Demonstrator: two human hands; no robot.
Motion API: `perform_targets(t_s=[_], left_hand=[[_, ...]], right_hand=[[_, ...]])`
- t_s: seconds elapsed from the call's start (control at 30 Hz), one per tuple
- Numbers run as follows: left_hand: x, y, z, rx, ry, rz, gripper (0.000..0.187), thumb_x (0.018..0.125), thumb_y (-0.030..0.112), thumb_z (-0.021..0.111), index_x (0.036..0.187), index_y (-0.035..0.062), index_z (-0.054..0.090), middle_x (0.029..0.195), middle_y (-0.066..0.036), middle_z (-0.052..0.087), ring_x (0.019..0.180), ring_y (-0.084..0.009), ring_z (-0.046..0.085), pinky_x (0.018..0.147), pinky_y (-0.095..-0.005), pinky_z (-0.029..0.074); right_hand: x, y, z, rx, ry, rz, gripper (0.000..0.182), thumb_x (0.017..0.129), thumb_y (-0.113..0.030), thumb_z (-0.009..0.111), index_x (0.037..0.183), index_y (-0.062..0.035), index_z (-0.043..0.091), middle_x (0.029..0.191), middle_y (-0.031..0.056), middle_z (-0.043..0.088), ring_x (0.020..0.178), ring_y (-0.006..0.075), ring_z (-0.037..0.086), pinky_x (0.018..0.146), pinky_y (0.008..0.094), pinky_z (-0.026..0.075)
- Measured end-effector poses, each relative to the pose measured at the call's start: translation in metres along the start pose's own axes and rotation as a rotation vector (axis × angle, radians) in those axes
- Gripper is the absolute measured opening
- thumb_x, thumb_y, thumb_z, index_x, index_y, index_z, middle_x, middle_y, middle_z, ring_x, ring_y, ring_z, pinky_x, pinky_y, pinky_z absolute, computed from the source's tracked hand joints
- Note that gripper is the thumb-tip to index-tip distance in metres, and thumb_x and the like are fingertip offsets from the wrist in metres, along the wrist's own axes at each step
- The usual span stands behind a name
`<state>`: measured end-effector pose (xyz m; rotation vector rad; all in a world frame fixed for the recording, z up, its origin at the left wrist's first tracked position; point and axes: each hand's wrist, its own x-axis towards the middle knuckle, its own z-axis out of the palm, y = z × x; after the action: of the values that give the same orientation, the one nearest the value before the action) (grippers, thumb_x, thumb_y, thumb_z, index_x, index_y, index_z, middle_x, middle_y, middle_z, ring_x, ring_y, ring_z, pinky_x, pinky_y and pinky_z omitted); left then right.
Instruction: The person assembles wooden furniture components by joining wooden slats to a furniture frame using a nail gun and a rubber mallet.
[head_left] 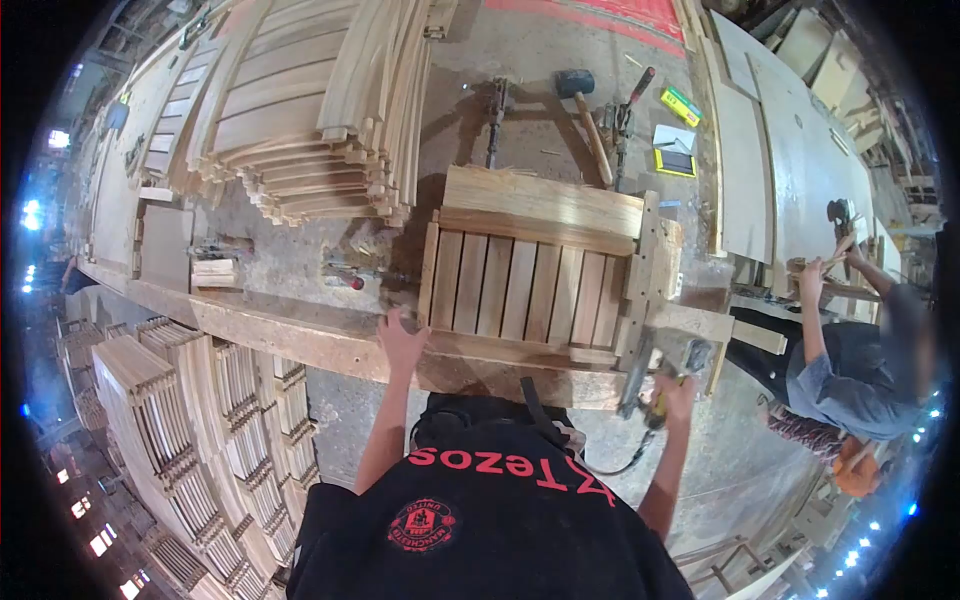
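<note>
Where the black shirt [500,520] fills the near part of the head view: red letters read "Tezos", upside down; its crest [420,525] reads "Manchester United".
Yellow-green box [680,106]: lettering too small to read.
Slatted panel [525,290]: flat on the bench [545,145], close in front of the person, a wide board [540,210] along its far side.
Left hand [402,340]: fingers spread, at the panel's near left corner; contact unclear.
Right hand [677,395]: closed round a tool [654,402] with a hose [622,467], just beside the near right corner.
Beyond the board: a mallet [575,84] between two clamps, left [495,120] and right [626,122].
Far left: stacked slatted panels [290,120], blocking that side.
Right: another person [860,350], well apart.
Edges and room: a timber rail [270,335] borders the bench's near side; bare bench left of the panel is broken by a red-handled clamp [350,281].
</note>
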<state>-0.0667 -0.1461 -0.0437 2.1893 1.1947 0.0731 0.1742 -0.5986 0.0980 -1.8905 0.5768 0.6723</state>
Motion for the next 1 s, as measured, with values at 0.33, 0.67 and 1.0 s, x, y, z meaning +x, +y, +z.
perform_targets(t_s=[0.33,0.67,1.0], left_hand=[[0.069,0.029,-0.044,-2.153,0.094,-0.957,0.073,0.086,0.073,0.039,0.106,0.0046,0.055,0.093,-0.011,0.06,0.08,-0.0271,0.057,0.069,-0.0417,0.045],[0.108,0.034,-0.099,-2.489,0.407,-1.003,0.067,0.083,0.066,0.048,0.101,0.0017,0.048,0.078,-0.006,0.045,0.061,-0.0179,0.038,0.059,-0.0353,0.031],[0.085,0.145,-0.291,-1.148,0.525,0.145,0.031,0.101,0.027,0.041,0.086,0.0066,0.057,0.074,-0.001,0.053,0.071,-0.0149,0.053,0.077,-0.0326,0.049]], right_hand=[[0.131,-0.029,-0.051,0.041,-0.197,0.119,0.02,0.075,-0.015,0.068,0.089,-0.004,0.059,0.065,0.0065,0.055,0.047,0.0175,0.053,0.042,0.031,0.043],[0.145,-0.023,-0.03,-0.747,0.169,-0.359,0.034,0.082,-0.028,0.069,0.104,-0.0018,0.068,0.094,0.017,0.07,0.089,0.0306,0.068,0.079,0.039,0.051],[0.078,-0.1,0.298,-0.716,-0.475,-0.781,0.051,0.086,-0.019,0.059,0.135,-0.0099,0.05,0.104,0.0212,0.066,0.091,0.0389,0.063,0.076,0.0456,0.053]])
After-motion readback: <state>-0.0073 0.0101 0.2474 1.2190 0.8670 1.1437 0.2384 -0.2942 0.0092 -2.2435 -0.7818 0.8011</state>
